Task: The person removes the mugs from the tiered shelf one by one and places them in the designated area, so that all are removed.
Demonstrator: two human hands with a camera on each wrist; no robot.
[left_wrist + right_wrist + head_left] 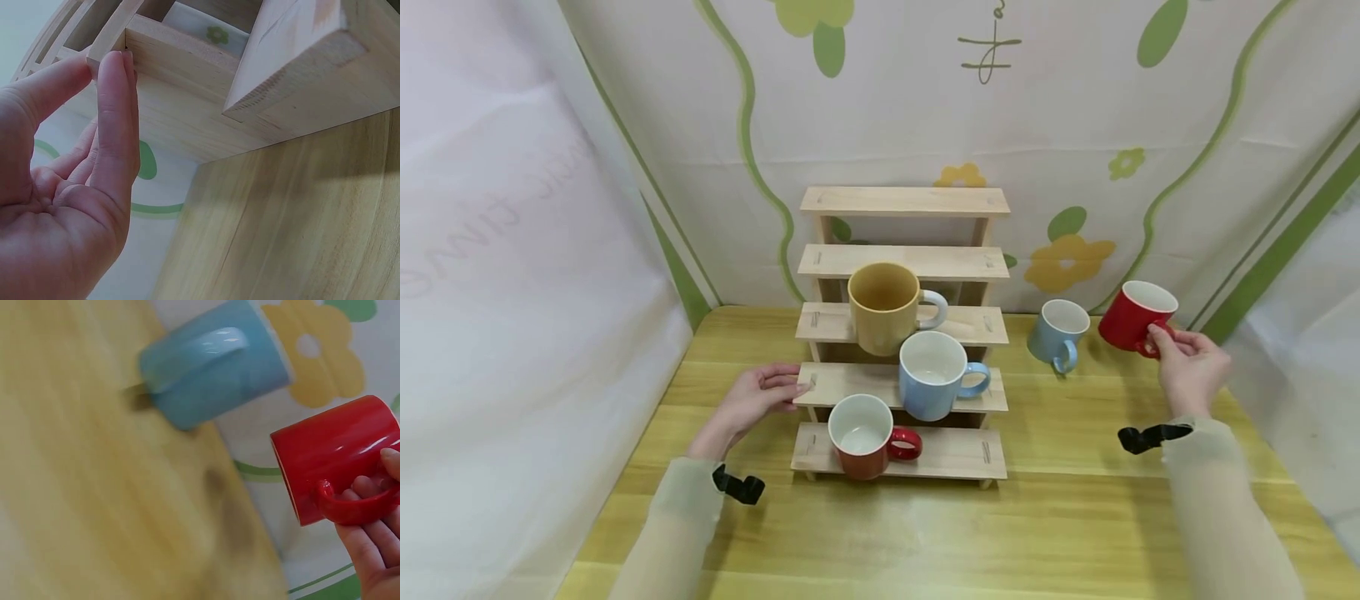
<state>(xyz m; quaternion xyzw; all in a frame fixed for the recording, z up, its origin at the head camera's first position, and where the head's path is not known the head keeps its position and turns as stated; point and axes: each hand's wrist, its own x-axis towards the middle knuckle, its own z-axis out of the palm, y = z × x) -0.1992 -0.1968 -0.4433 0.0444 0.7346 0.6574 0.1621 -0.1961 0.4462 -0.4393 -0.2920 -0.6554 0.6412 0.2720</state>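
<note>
In the head view, my right hand (1197, 367) grips a red mug (1126, 321) by its handle. The right wrist view has this red mug (340, 450) off the table, fingers through the handle loop. Left of it, a small light-blue mug (1047, 340) stands upright on the table. My left hand (752, 400) is at the left end of a stepped wooden rack (850, 385). Thumb and fingers pinch the corner of one board (112, 39) in the left wrist view. On the rack stand a yellow mug (880, 321), a blue mug (928, 392) and a brownish-red mug (859, 454).
The rack stands on a wood-grain table (880, 533), with a printed white cloth (910, 108) hanging behind. More cloth hangs at both sides. All three mugs on the rack have handles pointing right; the yellow one's handle (934, 310) is white.
</note>
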